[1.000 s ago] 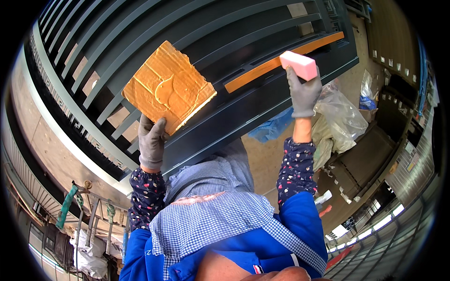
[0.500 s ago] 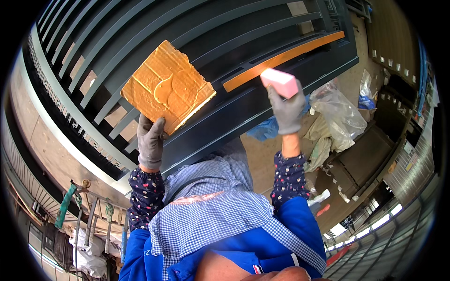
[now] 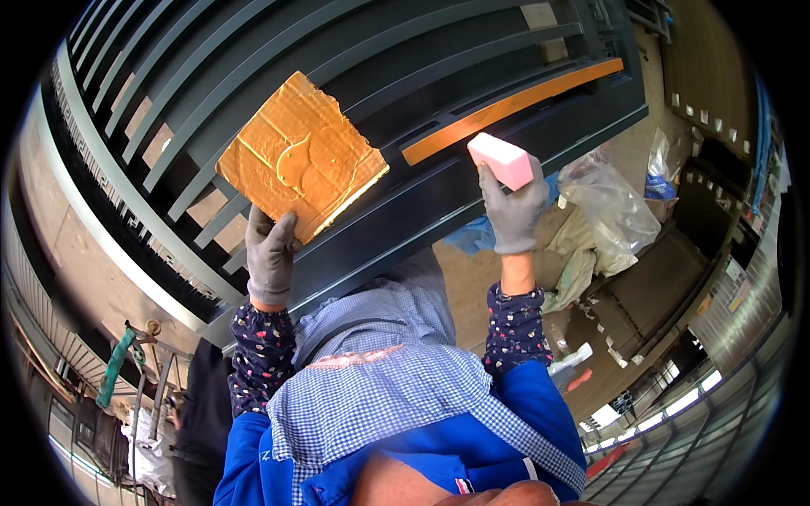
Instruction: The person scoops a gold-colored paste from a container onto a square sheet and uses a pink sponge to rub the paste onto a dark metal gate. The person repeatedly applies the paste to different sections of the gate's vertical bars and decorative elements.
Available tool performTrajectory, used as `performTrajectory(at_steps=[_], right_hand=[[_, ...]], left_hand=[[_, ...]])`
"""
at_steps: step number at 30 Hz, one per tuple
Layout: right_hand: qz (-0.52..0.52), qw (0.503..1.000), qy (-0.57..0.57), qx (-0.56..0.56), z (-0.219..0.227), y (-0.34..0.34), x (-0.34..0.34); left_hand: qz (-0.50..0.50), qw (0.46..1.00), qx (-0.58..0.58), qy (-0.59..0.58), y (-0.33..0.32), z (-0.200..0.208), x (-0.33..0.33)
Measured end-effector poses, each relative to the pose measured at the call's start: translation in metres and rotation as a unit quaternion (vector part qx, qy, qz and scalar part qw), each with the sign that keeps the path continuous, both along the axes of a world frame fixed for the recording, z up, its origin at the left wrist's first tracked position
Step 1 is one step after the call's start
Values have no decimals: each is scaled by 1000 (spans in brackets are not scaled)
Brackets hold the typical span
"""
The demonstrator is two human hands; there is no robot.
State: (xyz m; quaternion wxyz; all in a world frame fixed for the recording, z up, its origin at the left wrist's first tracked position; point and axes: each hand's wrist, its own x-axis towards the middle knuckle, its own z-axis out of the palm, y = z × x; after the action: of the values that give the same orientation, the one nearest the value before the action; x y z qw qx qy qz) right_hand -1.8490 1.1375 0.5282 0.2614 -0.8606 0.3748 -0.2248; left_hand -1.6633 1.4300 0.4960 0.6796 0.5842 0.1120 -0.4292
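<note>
My gloved left hand (image 3: 270, 255) grips the lower corner of a square cardboard piece (image 3: 287, 135) coated with gold-orange paint, a thicker wet patch near its middle. In my gloved right hand (image 3: 513, 209) is a pink sponge block (image 3: 501, 160), held up by its lower end. The sponge hovers just below a gold-orange strip (image 3: 506, 112) set on a dark grey slatted metal panel (image 3: 405, 202); a small gap seems to lie between them. Both gloves are grey, and the cardboard is over the panel's slats.
Crumpled clear plastic (image 3: 603, 198) and blue sheeting (image 3: 474, 234) lie on the floor beyond the panel's near edge. Flat brown boards (image 3: 658, 261) are at the right. On the lower left stand metal frames with a green strap (image 3: 115, 369), next to a person in dark clothing (image 3: 205, 422).
My right hand with the sponge has drawn slightly back toward me, away from the gold-orange strip. A person in dark clothing has appeared at the lower left. My left hand stays nearly still.
</note>
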Motion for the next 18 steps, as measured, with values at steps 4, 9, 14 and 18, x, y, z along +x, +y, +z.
performTrajectory(at_steps=[4, 9, 14, 18], right_hand=[[-26, 999, -20, -2, 3, -9, 20], [-53, 998, -10, 42, -6, -11, 10], [-87, 992, -19, 85, -8, -20, 10], [-97, 990, -26, 101, -12, -20, 5]], left_hand=[[-8, 1000, 2, -1, -1, 3, 1], [2, 1000, -4, -7, -1, 4, 0], [4, 1000, 7, 0, -4, 9, 1], [6, 1000, 4, -10, -5, 9, 0]])
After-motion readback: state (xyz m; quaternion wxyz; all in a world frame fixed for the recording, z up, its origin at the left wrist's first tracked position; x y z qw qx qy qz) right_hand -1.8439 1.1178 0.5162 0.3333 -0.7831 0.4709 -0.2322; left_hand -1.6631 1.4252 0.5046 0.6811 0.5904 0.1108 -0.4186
